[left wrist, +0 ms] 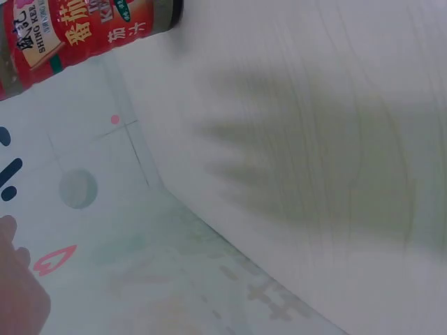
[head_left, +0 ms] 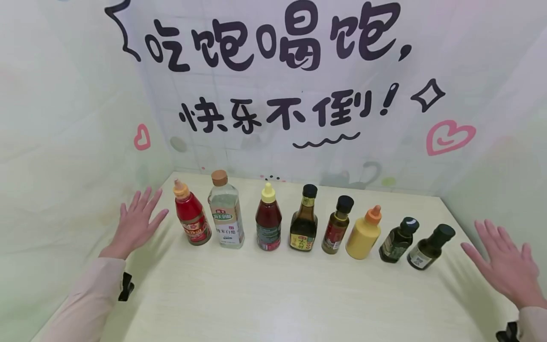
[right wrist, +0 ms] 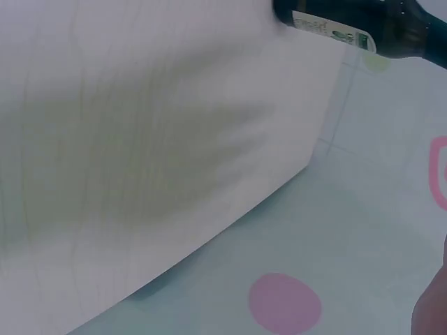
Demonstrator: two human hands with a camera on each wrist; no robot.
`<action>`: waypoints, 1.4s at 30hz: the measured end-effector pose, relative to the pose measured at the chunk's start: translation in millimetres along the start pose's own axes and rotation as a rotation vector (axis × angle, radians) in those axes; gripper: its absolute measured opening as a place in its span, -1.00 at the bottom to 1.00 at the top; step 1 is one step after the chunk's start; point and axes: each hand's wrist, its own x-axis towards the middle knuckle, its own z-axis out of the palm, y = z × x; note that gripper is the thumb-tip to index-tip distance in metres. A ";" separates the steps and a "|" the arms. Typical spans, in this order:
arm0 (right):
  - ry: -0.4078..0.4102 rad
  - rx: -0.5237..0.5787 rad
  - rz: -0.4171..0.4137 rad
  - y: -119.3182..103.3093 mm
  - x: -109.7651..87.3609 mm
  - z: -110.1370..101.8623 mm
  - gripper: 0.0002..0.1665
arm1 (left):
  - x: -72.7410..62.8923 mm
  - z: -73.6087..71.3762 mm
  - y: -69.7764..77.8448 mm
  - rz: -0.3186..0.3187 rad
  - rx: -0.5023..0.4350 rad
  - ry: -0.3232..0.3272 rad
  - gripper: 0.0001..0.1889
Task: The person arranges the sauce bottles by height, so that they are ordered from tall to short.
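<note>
My left hand (head_left: pixel 136 223) hovers over the table's left side, fingers spread and holding nothing. Nearest to it stands a red ketchup bottle (head_left: pixel 192 216) with an orange nozzle cap, whose label (left wrist: pixel 77 31) fills the top of the left wrist view. On the far right my right hand (head_left: pixel 506 261) is held up, palm down with straight fingers. Closest to that hand is a small dark bottle (head_left: pixel 431 247) with a green cap. Between these stand a clear white vinegar bottle (head_left: pixel 226 213), a dark red sauce bottle (head_left: pixel 268 218), and a brown soy sauce bottle (head_left: pixel 304 221).
The row also has a black-capped bottle (head_left: pixel 336 225), a yellow squeeze bottle (head_left: pixel 363 235) and a short dark bottle (head_left: pixel 398 241). They all stand upright on a pale wooden table (head_left: pixel 273 294). Printed fabric walls (head_left: pixel 265 156) enclose the back and both sides.
</note>
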 end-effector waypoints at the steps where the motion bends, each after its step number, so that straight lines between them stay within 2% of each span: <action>1: 0.001 -0.004 -0.002 -1.6 0.8 -1.8 -0.16 | 0.1 -1.2 0.6 0.002 -0.002 0.002 -0.33; 11: 0.042 0.009 -0.036 -25.4 12.9 -20.6 -0.17 | 5.5 -14.7 12.8 0.045 -0.023 0.040 -0.34; 20: 0.105 0.043 -0.168 -58.4 28.4 -32.4 -0.19 | 12.3 -24.6 27.8 0.079 -0.050 0.089 -0.34; 26: 0.141 0.059 -0.267 -84.0 40.4 -34.1 -0.15 | 15.7 -28.9 35.0 0.096 -0.102 0.106 -0.36; 30: 0.155 0.075 -0.322 -100.1 49.7 -36.2 -0.12 | 17.4 -32.1 39.1 0.117 -0.163 0.132 -0.38; 35: 0.164 0.098 -0.396 -122.9 61.5 -39.1 -0.10 | 20.6 -37.8 46.2 0.146 -0.284 0.155 -0.40; 42: 0.169 0.101 -0.489 -159.8 79.5 -41.5 -0.13 | 25.7 -47.7 58.6 0.098 -0.451 0.083 -0.37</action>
